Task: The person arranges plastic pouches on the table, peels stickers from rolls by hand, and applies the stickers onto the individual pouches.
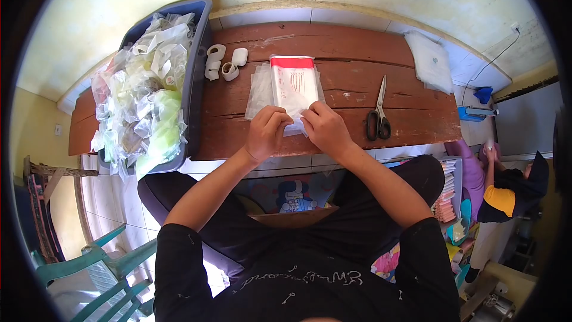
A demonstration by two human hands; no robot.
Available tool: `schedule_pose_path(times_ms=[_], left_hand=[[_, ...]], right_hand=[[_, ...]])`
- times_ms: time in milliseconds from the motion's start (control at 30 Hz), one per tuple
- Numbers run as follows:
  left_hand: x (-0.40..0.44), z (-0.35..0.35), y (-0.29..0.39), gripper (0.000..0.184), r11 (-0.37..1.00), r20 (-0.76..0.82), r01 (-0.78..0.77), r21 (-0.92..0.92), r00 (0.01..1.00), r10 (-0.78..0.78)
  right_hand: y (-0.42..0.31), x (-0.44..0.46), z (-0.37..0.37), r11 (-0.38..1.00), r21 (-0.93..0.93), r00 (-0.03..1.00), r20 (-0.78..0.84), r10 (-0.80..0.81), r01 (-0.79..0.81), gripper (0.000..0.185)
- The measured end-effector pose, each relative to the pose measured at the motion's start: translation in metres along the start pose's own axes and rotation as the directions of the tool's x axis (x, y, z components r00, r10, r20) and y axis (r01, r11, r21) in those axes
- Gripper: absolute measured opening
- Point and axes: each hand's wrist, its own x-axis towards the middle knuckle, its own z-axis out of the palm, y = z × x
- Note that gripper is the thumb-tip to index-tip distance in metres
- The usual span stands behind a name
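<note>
A flat clear plastic packet [294,82] with a red band and printed lines lies on the brown wooden table, its near edge toward me. My left hand [267,130] is closed at the packet's near left corner, thumb and fingers pinched together on the plastic. At the near right corner, my right hand [327,129] pinches the same plastic edge. Beneath the packet, clear plastic bags [257,91] stick out on both sides. To the right of my right hand rest black-handled scissors [378,114], blades pointing away from me.
On the left stands a dark tub [201,42] heaped with plastic packets [143,89]. Beside it are several white rolls [215,62]. A stack of clear bags [430,59] lies at the far right table corner. Another person [506,191] sits on the floor at right; a green chair [101,268] stands at lower left.
</note>
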Motion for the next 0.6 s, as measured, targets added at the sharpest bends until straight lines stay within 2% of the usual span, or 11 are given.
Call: schedule_pose_path(times_ms=[67,133,167,200,233,267,367,433,600], left_hand=[[-0.001,0.002,0.0,0.015,0.999,0.013,0.022,-0.028,1.0,-0.021],[0.003,0.002,0.003,0.013,0.999,0.064,0.03,-0.032,0.998,-0.028],[0.005,0.002,0.004,0.012,0.999,0.116,0.04,-0.036,0.993,-0.036],[0.002,0.003,0.001,0.012,0.999,0.117,0.041,-0.036,0.993,-0.036],[-0.002,0.006,-0.003,0.012,0.995,0.194,0.101,-0.002,0.976,-0.099],[-0.006,0.008,-0.006,0.013,0.987,0.267,0.159,0.036,0.95,-0.163],[-0.007,0.004,-0.001,0.019,0.973,0.323,0.206,0.102,0.918,-0.228],[-0.008,0.006,-0.002,0.02,0.978,0.336,0.168,0.124,0.92,-0.201],[-0.013,0.012,-0.008,0.018,0.979,0.379,0.11,0.171,0.91,-0.169]], right_hand=[[0.006,-0.002,0.004,0.999,-0.019,1.0,0.002,-0.028,0.028,0.009],[0.013,-0.005,0.01,0.977,-0.181,0.994,0.029,-0.109,0.112,0.009],[0.016,-0.008,0.014,0.977,-0.181,0.994,0.03,-0.108,0.111,0.009],[0.016,-0.009,0.015,0.982,-0.171,0.993,0.097,-0.063,0.079,0.009],[0.016,-0.011,0.017,0.986,-0.162,0.986,0.164,-0.019,0.046,0.009],[0.016,-0.012,0.019,0.986,-0.161,0.986,0.166,-0.02,0.047,0.009],[0.011,-0.009,0.016,0.988,-0.143,0.987,0.158,-0.03,0.053,0.01],[0.009,-0.009,0.015,0.989,-0.112,0.991,0.103,-0.088,0.1,0.011],[0.016,-0.012,0.023,0.983,-0.126,0.983,0.139,-0.119,0.137,0.014]])
